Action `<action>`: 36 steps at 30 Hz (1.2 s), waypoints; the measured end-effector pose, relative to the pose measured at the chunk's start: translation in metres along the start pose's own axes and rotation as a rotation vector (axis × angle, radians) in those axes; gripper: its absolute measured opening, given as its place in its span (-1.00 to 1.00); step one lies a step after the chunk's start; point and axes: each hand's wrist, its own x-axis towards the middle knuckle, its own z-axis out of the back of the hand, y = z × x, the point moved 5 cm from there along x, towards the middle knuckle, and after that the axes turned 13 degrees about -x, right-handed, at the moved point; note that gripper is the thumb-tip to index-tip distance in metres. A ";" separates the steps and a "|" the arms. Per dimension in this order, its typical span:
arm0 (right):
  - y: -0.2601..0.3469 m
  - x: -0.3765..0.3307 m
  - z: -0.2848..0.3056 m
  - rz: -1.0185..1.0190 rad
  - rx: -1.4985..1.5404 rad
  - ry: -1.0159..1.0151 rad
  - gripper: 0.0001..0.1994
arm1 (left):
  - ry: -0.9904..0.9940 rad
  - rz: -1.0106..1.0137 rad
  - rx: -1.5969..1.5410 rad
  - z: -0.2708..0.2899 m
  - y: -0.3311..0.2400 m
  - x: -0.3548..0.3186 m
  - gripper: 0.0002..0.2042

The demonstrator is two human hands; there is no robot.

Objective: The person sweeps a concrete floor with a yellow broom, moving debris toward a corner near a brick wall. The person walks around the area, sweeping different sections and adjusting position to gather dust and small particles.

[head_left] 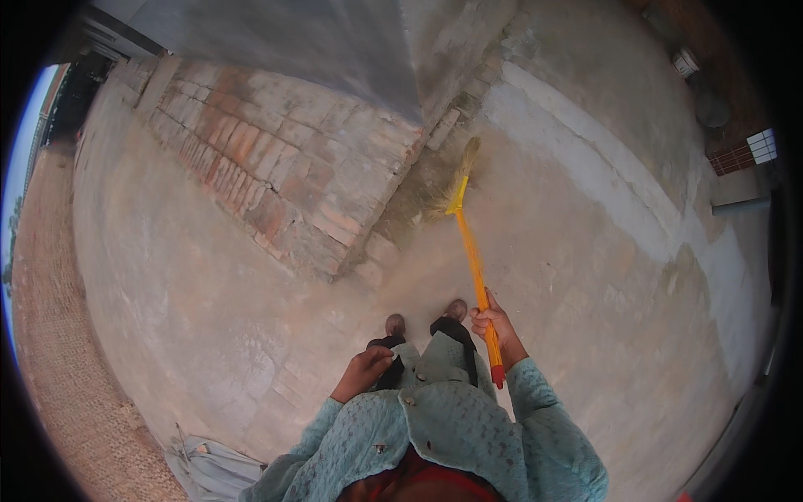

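Note:
A broom (473, 251) with a long orange-yellow handle, a red end cap and a yellow collar reaches forward from my right side. My right hand (495, 325) is wrapped round its handle a little above the red cap. At the far end, the straw-coloured bristles (468, 159) fan out over the dusty floor beside the corner of a brick ledge. My left hand (365, 371) hangs by my left thigh, away from the broom. Its fingers are curled closed, and whatever may be in them is hidden.
The low brick ledge (284, 159) runs along a grey wall (335, 50) ahead, its corner pointing toward my feet. Around me lies concrete floor (569, 335). Grey cloth (209, 468) lies at the lower left. A white bucket (685, 63) stands far right.

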 end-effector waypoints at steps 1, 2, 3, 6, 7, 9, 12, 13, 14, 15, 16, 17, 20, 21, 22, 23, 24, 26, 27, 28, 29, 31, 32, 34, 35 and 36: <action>-0.005 -0.009 -0.005 -0.039 -0.031 0.010 -0.23 | 0.004 -0.003 0.015 -0.004 -0.004 0.003 -0.82; -0.008 -0.015 -0.008 -0.075 -0.062 0.021 -0.20 | 0.010 -0.008 0.032 -0.009 -0.009 0.006 -0.82; -0.009 -0.019 -0.010 -0.101 -0.111 0.046 -0.18 | 0.011 -0.004 0.015 -0.013 -0.014 0.010 -0.83; -0.004 0.003 -0.007 -0.226 -0.183 0.076 -0.20 | 0.008 0.010 -0.028 -0.023 -0.030 0.021 -0.83; 0.004 0.017 -0.006 -0.253 -0.140 0.148 -0.32 | 0.002 0.019 -0.041 -0.026 -0.035 0.024 -0.84; 0.014 0.045 0.005 -0.298 -0.231 0.069 -0.43 | 0.008 0.000 -0.067 -0.032 -0.044 0.028 -0.83; 0.048 0.071 0.025 -0.294 -0.126 0.029 -0.53 | -0.003 -0.051 0.006 -0.037 -0.055 0.032 -0.83; 0.061 0.070 0.033 -0.285 -0.061 0.016 -0.55 | -0.006 -0.038 0.010 -0.036 -0.057 0.032 -0.82; 0.075 0.065 0.040 -0.245 -0.044 0.021 -0.58 | -0.007 -0.027 0.013 -0.035 -0.058 0.034 -0.82; 0.091 0.062 0.048 -0.203 -0.045 -0.012 -0.60 | -0.009 -0.020 0.013 -0.033 -0.059 0.036 -0.82; 0.106 0.060 0.051 -0.160 -0.057 0.009 -0.59 | -0.016 -0.037 0.014 -0.030 -0.061 0.040 -0.82; 0.118 0.056 0.054 -0.123 -0.076 -0.009 -0.59 | -0.022 -0.050 0.015 -0.026 -0.063 0.043 -0.82; 0.151 0.050 0.057 -0.002 -0.043 -0.132 -0.56 | -0.029 -0.030 -0.029 -0.009 -0.066 0.060 -0.83; 0.157 0.052 0.054 0.022 -0.081 -0.175 -0.51 | -0.032 -0.012 -0.033 -0.003 -0.067 0.070 -0.84; 0.162 0.050 0.049 0.051 -0.109 -0.208 -0.46 | -0.020 -0.041 -0.088 0.004 -0.071 0.081 -0.84; 0.168 0.046 0.042 0.085 -0.138 -0.242 -0.41 | -0.011 -0.067 -0.122 0.012 -0.077 0.094 -0.85; 0.171 0.039 0.034 0.104 -0.151 -0.299 -0.35 | -0.002 -0.085 -0.152 0.020 -0.083 0.107 -0.85; 0.175 0.021 0.013 0.152 -0.173 -0.410 -0.24 | 0.024 -0.134 -0.170 0.042 -0.105 0.143 -0.87; 0.176 0.012 -0.003 0.164 -0.140 -0.395 -0.20 | 0.026 -0.176 -0.129 0.054 -0.119 0.161 -0.87; 0.178 0.003 -0.018 0.171 -0.111 -0.396 -0.17 | 0.022 -0.199 -0.083 0.062 -0.133 0.177 -0.88; 0.179 -0.004 -0.036 0.171 -0.091 -0.361 -0.20 | 0.019 -0.289 -0.080 0.071 -0.155 0.195 -0.87; 0.176 -0.011 -0.066 0.186 -0.038 -0.318 -0.25 | 0.011 -0.447 0.096 0.086 -0.205 0.229 -0.86; 0.175 -0.010 -0.078 0.177 -0.003 -0.295 -0.27 | 0.009 -0.530 0.174 0.089 -0.232 0.246 -0.85; 0.173 -0.002 -0.096 0.160 0.067 -0.243 -0.31 | 0.017 -0.643 0.237 0.089 -0.289 0.280 -0.84; 0.170 0.007 -0.101 0.153 0.100 -0.211 -0.33 | 0.021 -0.750 0.305 0.085 -0.318 0.291 -0.84; 0.167 0.017 -0.105 0.137 0.138 -0.153 -0.33 | 0.018 -0.869 0.378 0.079 -0.348 0.300 -0.84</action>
